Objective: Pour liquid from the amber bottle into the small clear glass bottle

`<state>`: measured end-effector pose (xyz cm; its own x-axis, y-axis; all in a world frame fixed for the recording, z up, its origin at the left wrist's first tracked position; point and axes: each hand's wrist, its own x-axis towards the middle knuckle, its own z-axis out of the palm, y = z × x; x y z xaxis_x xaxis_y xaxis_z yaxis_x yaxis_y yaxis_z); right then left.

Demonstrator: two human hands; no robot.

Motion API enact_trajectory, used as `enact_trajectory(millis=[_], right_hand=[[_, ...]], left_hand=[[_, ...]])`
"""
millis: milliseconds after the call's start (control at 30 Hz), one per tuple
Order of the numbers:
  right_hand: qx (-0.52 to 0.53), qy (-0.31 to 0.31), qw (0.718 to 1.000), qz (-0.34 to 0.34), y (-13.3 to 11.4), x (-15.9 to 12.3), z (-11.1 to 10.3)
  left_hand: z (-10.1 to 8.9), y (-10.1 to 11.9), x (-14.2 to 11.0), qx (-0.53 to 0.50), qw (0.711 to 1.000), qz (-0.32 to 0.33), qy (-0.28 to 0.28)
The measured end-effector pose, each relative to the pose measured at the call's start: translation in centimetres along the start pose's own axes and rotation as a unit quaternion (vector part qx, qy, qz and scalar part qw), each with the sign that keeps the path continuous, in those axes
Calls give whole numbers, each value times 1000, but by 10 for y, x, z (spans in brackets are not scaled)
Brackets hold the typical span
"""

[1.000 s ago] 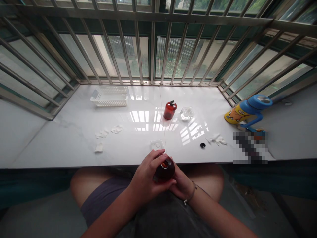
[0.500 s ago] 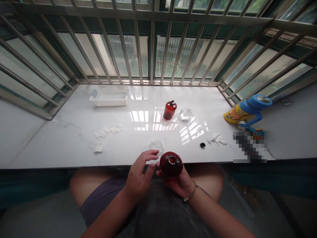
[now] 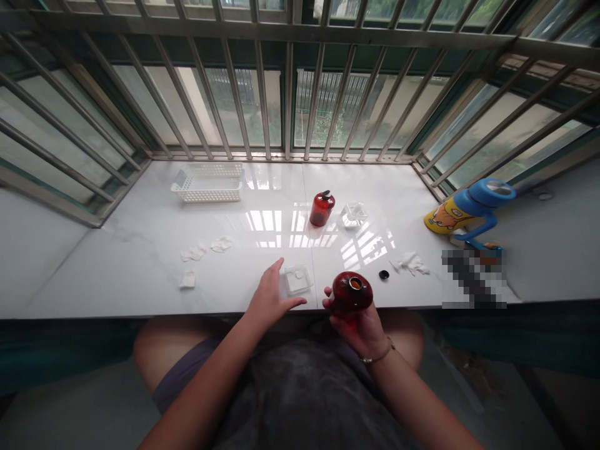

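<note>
Holds a round, dark red bottle [image 3: 351, 300] in the right hand [image 3: 362, 329], with fingers and thumb wrapped around the lower part and the round mouth facing up. Raised at the near edge of a shiny white table [image 3: 126, 275]. Wears a thin bracelet [image 3: 368, 360] on the right wrist.

Stretches the left hand [image 3: 269, 298] forward in a wide spread, thumb well apart from fingers, curved about the left and near sides of a small clear box [image 3: 297, 280] on the table. Cannot tell contact from a narrow gap there.

Just right of the raised bottle, has a small black cap [image 3: 384, 274] on the tabletop, then a crumpled tissue [image 3: 412, 264] near it.

Farther back, near the middle, shows a second red bottle [image 3: 321, 210], upright, with a black top, just beside another clear box [image 3: 354, 215]. To the left, has three white scraps [image 3: 194, 252] well apart from both hands, and behind them a white slotted basket [image 3: 207, 190]. At the far right, includes a blue and yellow flask [image 3: 462, 209] near a pixelated patch [image 3: 471, 279].

Beyond the table, faces metal bars [image 3: 289, 100] before windows. Below, includes bent knees and purple-grey shorts [image 3: 182, 370].
</note>
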<state>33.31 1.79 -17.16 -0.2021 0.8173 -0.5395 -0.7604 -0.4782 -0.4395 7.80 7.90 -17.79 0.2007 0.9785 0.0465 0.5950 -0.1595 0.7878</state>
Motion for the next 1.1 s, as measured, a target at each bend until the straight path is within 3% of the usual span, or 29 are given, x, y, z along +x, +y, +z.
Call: enact_trajectory(millis=[167, 367, 533, 667, 833, 1100], right_hand=[[-4, 73, 997, -35, -8, 3, -8], [-21, 134, 988, -74, -8, 2, -14], [-65, 105, 984, -132, -13, 1, -10], [-118, 66, 978, -160, -18, 0, -1], [-177, 48, 967, -179, -17, -3, 9], [-230, 62, 948, -212, -19, -6, 12]], left_hand=[[16, -2, 11, -23, 999, 1, 27], [-2, 13, -3, -33, 999, -4, 27], [-25, 28, -19, -28, 996, 78, 30], [-36, 40, -31, 36, 993, 99, 58], [-39, 54, -39, 74, 986, 117, 95], [-36, 59, -42, 71, 985, 134, 87]])
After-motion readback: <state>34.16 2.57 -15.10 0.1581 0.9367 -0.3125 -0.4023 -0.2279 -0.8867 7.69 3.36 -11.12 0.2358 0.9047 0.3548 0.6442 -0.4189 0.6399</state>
